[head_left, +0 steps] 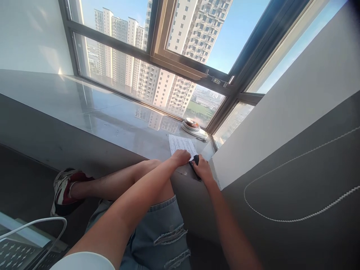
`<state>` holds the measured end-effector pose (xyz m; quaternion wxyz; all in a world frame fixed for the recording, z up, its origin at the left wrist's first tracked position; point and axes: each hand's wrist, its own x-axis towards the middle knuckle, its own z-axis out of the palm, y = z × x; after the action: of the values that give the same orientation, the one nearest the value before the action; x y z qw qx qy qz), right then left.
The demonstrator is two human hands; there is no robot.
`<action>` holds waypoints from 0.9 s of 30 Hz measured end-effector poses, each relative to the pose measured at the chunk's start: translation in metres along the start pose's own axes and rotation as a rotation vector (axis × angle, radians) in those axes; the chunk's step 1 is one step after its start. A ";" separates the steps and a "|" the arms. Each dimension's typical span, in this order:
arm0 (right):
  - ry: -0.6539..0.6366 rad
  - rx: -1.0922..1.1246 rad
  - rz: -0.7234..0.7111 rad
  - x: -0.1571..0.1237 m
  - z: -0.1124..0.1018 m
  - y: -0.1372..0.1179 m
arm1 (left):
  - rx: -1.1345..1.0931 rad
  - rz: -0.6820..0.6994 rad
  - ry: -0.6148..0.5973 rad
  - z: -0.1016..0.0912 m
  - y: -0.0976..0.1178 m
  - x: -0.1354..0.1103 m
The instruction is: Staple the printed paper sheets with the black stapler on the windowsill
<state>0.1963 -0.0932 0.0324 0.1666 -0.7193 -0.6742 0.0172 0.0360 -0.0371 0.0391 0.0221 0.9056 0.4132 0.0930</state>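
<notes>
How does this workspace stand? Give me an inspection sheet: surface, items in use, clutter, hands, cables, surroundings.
Surface: pale, glossy windowsill, reflecting the buildings outside.
Items in use: printed sheet lying on the sill; black object at its near corner, type unclear.
Clutter: round stacked item near the window corner, contents unclear.
Hands: left hand at the sheet's near edge, hold unclear; right hand grips the black object.
Cables: white cable, lower left.
Surroundings: window frame ahead; looped beaded cord at right.
</notes>
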 end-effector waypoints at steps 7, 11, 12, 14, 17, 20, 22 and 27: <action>-0.087 0.087 -0.057 0.009 -0.006 0.004 | -0.142 -0.048 -0.013 -0.005 0.000 -0.005; -0.070 0.192 -0.056 0.010 -0.007 0.007 | -0.190 -0.050 0.012 0.001 -0.003 0.000; -0.071 0.213 -0.056 0.011 -0.007 0.008 | -0.181 -0.040 0.018 0.003 -0.004 0.002; -0.080 0.254 -0.061 0.013 -0.006 0.010 | -0.156 -0.017 0.030 0.007 -0.006 0.007; -0.086 0.258 -0.074 0.015 -0.005 0.011 | -0.114 0.037 0.059 0.012 -0.008 0.013; -0.066 0.207 -0.101 0.016 -0.003 0.009 | -0.051 0.146 0.076 0.015 -0.007 0.014; -0.053 0.176 -0.134 0.016 -0.003 0.009 | -0.033 0.199 0.083 0.014 -0.006 0.012; -0.068 0.172 -0.157 0.018 -0.004 0.012 | -0.125 0.236 0.114 0.008 -0.003 0.004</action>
<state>0.2101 -0.0766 0.0369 0.2054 -0.6465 -0.7297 0.0862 0.0381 -0.0321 0.0314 0.0440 0.9379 0.2979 0.1721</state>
